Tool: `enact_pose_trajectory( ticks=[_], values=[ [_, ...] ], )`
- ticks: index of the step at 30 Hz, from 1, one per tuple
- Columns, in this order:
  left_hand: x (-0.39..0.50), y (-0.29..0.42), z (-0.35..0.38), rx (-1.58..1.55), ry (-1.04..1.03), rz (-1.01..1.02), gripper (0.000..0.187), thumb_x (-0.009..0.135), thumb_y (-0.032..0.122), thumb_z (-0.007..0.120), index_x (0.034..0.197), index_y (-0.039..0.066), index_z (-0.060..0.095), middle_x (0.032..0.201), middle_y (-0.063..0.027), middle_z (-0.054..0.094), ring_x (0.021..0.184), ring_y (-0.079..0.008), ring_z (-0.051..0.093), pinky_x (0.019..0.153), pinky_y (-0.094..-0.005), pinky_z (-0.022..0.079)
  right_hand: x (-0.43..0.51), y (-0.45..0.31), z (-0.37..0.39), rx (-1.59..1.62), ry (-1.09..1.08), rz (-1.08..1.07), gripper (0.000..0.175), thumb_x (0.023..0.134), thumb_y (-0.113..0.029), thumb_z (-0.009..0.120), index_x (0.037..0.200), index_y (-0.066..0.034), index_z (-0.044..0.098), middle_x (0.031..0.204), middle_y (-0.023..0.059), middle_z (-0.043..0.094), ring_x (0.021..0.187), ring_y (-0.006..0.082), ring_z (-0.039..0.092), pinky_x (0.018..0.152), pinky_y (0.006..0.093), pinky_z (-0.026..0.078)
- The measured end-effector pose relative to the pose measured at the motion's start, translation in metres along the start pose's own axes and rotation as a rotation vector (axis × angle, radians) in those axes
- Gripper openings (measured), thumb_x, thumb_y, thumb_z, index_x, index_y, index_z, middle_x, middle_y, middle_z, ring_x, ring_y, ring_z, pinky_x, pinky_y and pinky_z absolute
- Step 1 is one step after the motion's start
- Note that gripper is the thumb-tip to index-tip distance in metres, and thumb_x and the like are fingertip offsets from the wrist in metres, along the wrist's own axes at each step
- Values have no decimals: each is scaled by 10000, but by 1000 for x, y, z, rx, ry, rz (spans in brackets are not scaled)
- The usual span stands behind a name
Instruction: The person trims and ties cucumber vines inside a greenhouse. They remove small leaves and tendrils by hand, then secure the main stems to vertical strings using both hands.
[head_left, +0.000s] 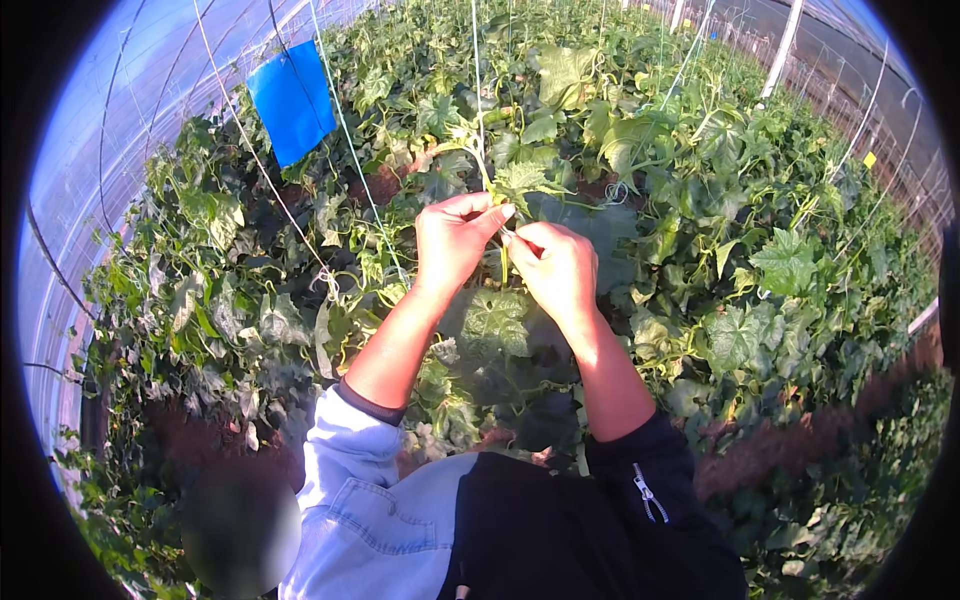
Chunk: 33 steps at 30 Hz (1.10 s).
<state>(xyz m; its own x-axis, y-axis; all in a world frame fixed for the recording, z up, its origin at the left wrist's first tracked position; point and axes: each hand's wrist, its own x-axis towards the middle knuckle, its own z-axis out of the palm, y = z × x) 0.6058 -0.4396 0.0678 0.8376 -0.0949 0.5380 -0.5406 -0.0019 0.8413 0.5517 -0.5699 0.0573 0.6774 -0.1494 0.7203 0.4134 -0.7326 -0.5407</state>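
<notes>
My left hand (454, 238) pinches the upper stem of a climbing vine (487, 180), which looks like a cucumber plant, between thumb and forefinger. A pale support string (477, 82) comes down from above to that stem. Close beside it, my right hand (556, 264) has thumb and forefinger closed on a thin pale strand, apparently part of the string; the fingertips hide most of it. A young toothed leaf (523, 178) spreads just above both hands. Below the fingertips the green stem (505, 266) shows, with a broad leaf (495, 322) lower down.
A blue sticky trap card (292, 103) hangs at the upper left. Another white string (259, 161) ends in a knotted bundle, and a greenish string (352, 150) runs nearby. Dense vines surround me, with brown soil (787, 450) at right. A white post (781, 49) stands far right.
</notes>
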Motion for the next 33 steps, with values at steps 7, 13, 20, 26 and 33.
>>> enact_pose_trajectory(
  ticks=[7,13,20,26,33],
  values=[
    [-18,23,4,-169,-104,-22,234,792,-37,608,1021,-13,648,786,-14,646,596,-27,527,540,-182,449,40,2,-13,1209,-93,489,145,845,-75,608,960,11,588,856,49,632,748,107,602,670,231,473],
    [-8,17,-10,-427,-265,-245,212,778,-29,638,985,11,655,817,-50,662,662,-80,604,573,-201,499,56,-4,-26,1267,-446,445,232,845,6,539,1067,67,573,978,118,630,833,154,624,733,247,502],
    [-3,18,-20,-442,-240,-357,154,807,52,654,956,14,640,847,-80,662,673,-122,626,592,-228,520,69,2,-17,992,-602,359,193,840,-134,584,965,-2,647,710,1,592,589,60,509,494,208,388],
    [-3,21,-13,-350,-61,-221,174,804,111,681,942,15,636,807,-60,655,664,-113,614,578,-204,503,63,-3,-23,833,-542,236,160,838,-82,506,796,36,605,673,62,607,565,124,562,517,271,436],
    [-23,13,3,109,-28,-39,228,860,35,573,1084,18,614,873,-33,659,788,-94,593,711,-249,493,8,31,3,684,-396,132,349,743,-25,611,1034,-26,417,701,104,601,604,192,589,570,311,462]
  ],
)
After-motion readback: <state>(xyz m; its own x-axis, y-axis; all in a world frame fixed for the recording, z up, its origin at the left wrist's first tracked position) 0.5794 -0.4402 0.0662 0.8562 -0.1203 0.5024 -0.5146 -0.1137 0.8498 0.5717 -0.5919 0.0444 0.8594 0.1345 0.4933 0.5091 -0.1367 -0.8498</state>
